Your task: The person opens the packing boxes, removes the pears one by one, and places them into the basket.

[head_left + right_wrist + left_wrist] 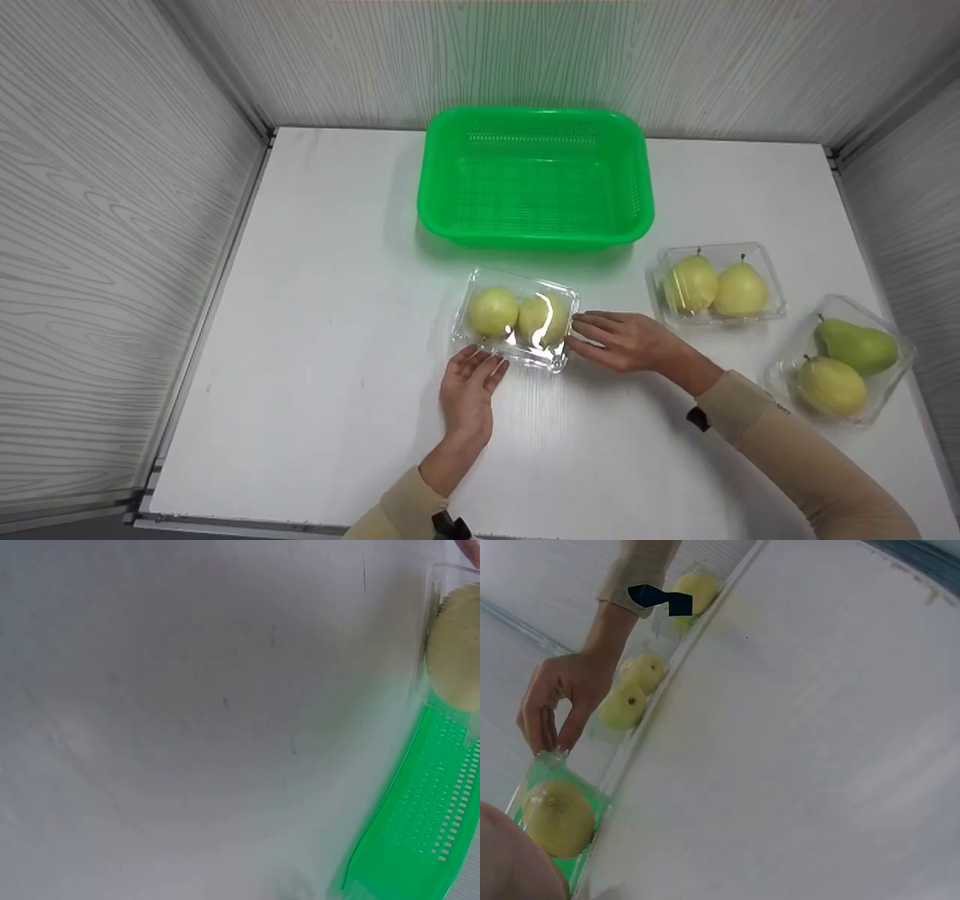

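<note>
Though glare streaks it, box (517, 355) is clear | two pale-yellow fruits (493, 312) inside

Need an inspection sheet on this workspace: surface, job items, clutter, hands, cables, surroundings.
Surface: white table, small dark marks.
Job's things: clear clamshell with two yellow pears; to its right, second clamshell holding two more, third clamshell holding a green pear and a yellow pear; green basket behind.
Clutter: nothing seen.
Hands: left hand at the clear clamshell's near edge; right hand pinches its right edge.
Cables: nothing seen.
Surroundings: grey wood-grain panels on three sides.
</note>
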Demonstrator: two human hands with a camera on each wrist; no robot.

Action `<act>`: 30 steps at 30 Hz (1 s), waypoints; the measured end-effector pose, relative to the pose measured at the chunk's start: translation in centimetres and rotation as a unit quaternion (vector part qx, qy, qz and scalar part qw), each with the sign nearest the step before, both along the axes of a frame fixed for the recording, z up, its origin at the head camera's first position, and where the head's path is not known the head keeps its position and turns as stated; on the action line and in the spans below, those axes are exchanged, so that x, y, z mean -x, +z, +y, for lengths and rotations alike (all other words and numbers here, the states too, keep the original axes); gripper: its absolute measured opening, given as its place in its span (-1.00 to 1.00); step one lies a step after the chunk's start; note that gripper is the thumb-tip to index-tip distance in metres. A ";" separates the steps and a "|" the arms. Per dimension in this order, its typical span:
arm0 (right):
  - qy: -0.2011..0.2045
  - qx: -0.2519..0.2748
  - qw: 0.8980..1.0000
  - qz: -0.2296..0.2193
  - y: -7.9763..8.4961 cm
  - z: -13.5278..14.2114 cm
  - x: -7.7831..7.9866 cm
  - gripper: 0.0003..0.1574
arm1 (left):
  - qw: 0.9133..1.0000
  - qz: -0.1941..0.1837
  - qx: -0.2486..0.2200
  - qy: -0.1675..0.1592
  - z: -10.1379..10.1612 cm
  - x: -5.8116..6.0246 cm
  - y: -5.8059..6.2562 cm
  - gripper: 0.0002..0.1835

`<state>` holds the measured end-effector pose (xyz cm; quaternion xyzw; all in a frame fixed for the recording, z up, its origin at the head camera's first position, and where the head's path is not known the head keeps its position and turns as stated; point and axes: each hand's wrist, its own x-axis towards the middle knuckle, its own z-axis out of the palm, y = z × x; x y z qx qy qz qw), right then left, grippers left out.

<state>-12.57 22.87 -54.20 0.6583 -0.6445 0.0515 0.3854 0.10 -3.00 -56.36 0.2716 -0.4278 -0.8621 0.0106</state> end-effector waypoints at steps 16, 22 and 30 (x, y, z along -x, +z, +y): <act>0.019 -0.013 0.999 0.036 -0.3 -0.5 -0.1 -0.72 | 1.000 0.024 -0.020 -0.001 1.1 0.2 -0.6 -0.61; 0.022 -0.019 0.999 0.045 -0.3 -0.8 0.0 -0.74 | 1.000 0.027 -0.015 0.000 1.4 0.3 -0.7 -0.59; 0.031 -0.019 0.998 0.042 -0.4 -1.0 0.0 -0.72 | 0.999 0.028 -0.020 0.006 1.6 0.3 -0.8 -0.58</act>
